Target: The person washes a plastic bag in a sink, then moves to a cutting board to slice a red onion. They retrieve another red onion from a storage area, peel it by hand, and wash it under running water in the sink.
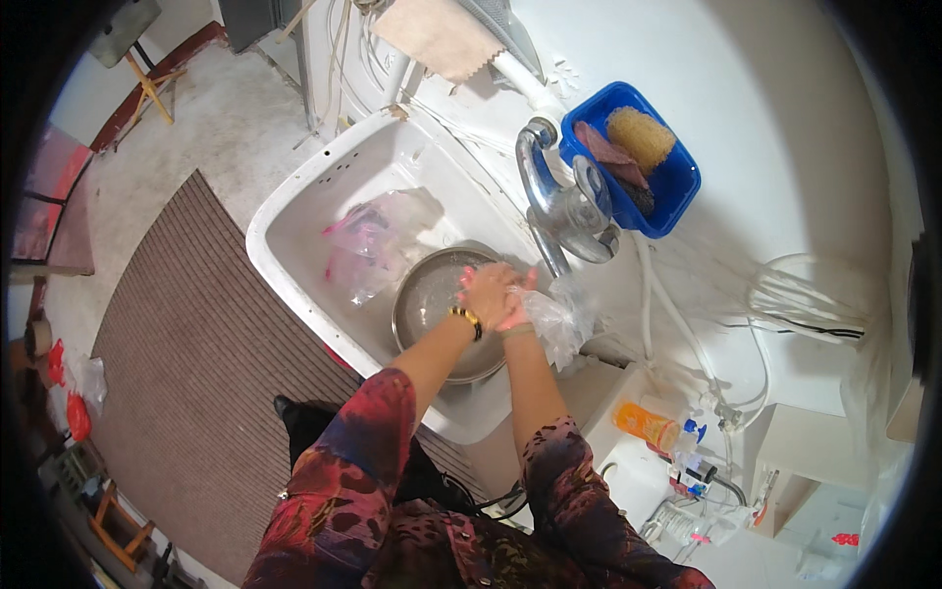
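Observation:
Over a round metal basin (423, 305), my left hand (489, 294) lies across my right hand (519, 305), palms toward each other. Reddish fingertips show past both sides of the overlap, and the contact between the palms is hidden. No object shows between them. A beaded bracelet circles my left wrist; a thin band is on the right one. The basin holds cloudy liquid and stands inside a white sink (294, 221). Beside it in the sink lies a clear plastic bag with pink marks (368, 235). A crumpled clear bag (563, 320) sits against my right hand.
A chrome faucet (567, 210) juts from the wall above the sink. Next to it, a blue plastic container (673, 199) holds a loofah (640, 138) and cloths. An orange bottle (646, 425) stands at the right. Ribbed brown matting (199, 353) covers the floor at left.

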Motion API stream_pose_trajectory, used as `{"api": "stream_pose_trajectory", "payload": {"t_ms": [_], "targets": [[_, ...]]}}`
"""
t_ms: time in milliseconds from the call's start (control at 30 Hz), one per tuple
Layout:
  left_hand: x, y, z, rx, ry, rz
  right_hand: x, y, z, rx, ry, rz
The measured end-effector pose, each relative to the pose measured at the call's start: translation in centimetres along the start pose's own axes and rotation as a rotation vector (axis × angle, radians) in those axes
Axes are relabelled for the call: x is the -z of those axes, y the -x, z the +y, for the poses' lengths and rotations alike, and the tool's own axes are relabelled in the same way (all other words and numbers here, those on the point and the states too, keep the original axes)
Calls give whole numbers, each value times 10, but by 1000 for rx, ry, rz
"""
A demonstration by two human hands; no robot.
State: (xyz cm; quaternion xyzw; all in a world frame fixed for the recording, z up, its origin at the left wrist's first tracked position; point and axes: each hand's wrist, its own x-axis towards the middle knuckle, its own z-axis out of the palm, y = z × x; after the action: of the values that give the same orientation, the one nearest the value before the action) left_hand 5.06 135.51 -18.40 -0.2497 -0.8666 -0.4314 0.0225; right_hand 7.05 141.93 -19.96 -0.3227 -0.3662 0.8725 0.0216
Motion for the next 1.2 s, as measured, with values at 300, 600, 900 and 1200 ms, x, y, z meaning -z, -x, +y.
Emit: {"api": "stream_pose_trajectory", "payload": {"t_ms": [300,600,900,1200], "targets": [[6,-13,-20,413,156,-524,-4,7,6,-201,143,33],[-2,-12,-26,986,1610,-309,-2,-17,7,62,-38,148],[-8,-12,-33,1231,1749,-262,-24,28,-6,506,1357,-23],[15,5,5,84,122,-579,39,23,13,68,-416,-37]]}}
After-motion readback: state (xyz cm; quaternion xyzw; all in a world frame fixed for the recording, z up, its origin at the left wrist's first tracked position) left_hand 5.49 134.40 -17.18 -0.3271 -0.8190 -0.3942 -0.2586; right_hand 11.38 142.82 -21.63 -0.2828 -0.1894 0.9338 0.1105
